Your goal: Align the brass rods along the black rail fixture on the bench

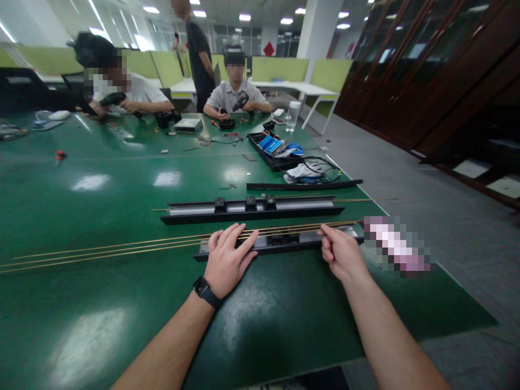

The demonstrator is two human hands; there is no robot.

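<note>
My left hand (pixel 229 260), with a watch at the wrist, lies with its fingers stretched over thin brass rods (pixel 122 249) and the near black-edged rail (pixel 312 243). The rods run lengthwise above that rail and stick out far to the left. Small black blocks (pixel 280 235) sit in its pale channel between my hands. My right hand (pixel 343 253) is closed in a pinch, its index fingertip at the rods near the rail's right part; the exact contact is partly hidden. Just behind lies a second black rail (pixel 252 211) with black square blocks and a rod along it.
A black strip (pixel 304 185) lies further back. Beyond it stand a black tray (pixel 276 154) of parts, a bundle of gloves and cables (pixel 309 172), and a clear jar (pixel 292 116). A blurred pink object (pixel 394 244) lies right. Two seated people hold power drills across the table.
</note>
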